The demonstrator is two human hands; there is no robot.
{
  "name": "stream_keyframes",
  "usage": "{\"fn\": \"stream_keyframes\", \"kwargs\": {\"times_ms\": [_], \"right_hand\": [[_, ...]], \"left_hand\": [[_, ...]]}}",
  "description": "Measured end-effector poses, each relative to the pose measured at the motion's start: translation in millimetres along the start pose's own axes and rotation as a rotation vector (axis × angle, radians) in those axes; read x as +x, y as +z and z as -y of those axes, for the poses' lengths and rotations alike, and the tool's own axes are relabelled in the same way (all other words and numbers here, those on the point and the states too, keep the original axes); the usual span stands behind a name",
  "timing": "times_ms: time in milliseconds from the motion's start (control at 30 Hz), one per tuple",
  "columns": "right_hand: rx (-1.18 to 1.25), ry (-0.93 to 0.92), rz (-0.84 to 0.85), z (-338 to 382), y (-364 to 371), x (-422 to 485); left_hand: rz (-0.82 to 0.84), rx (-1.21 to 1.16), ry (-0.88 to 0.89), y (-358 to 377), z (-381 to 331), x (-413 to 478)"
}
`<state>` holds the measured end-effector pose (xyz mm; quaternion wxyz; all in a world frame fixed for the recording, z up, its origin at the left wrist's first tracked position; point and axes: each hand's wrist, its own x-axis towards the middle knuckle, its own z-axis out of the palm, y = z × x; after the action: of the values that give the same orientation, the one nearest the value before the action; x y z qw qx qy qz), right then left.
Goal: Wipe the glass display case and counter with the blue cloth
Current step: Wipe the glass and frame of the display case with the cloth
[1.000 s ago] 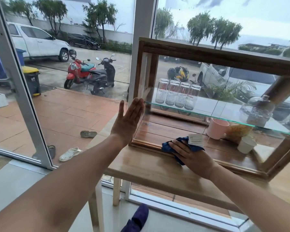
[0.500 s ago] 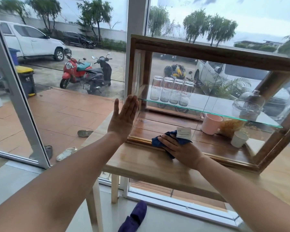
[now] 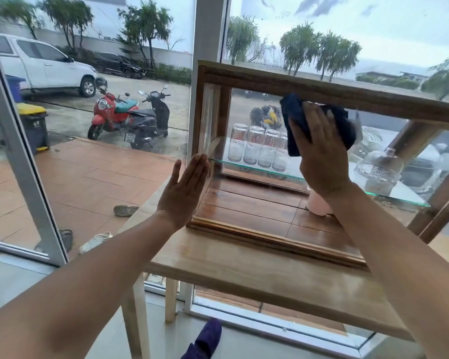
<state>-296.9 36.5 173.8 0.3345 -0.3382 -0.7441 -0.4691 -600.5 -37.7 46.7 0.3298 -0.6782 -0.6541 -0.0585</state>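
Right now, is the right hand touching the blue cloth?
Touching. The head view shows the right hand flat on the blue cloth, pressing it against the front glass of the display case, just under its top rail.

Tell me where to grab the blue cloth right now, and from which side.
Pinch the bunched corner of the blue cloth jutting out left of the right hand, coming from the upper left; the rest lies pinned flat against the glass.

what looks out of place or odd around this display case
Nothing inside the display case looks spilled, tipped or broken; the jars stand in a neat row on the glass shelf. The only strays are single shoes lying apart on the tiles outside.
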Motion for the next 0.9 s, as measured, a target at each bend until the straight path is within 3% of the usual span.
{"fn": "stream_keyframes", "kwargs": {"times_ms": [133, 300, 367, 500, 733, 800, 900], "right_hand": [[0.052, -0.08, 0.0, 47, 22, -31], [-0.018, -0.629, 0.345, 94, 38, -137], [0.001, -0.709, 0.433, 88, 33, -148], [0.065, -0.574, 0.314, 63, 19, -102], [0.109, 0.046, -0.026, 49, 13, 16], [0.089, 0.01, -0.027, 72, 22, 10], [0.035, -0.35, 0.076, 100, 37, -34]], "left_hand": [[-0.011, 0.005, -0.005, 3, -2, 1], [-0.004, 0.013, -0.019, 6, -1, 2], [-0.019, 0.012, -0.021, 6, -1, 3], [-0.028, 0.009, -0.019, 5, -4, 2], [0.014, 0.004, -0.007, 5, -3, 3], [0.013, -0.008, -0.01, 6, -3, 3], [0.006, 0.003, -0.02, 8, -4, 2]]}}
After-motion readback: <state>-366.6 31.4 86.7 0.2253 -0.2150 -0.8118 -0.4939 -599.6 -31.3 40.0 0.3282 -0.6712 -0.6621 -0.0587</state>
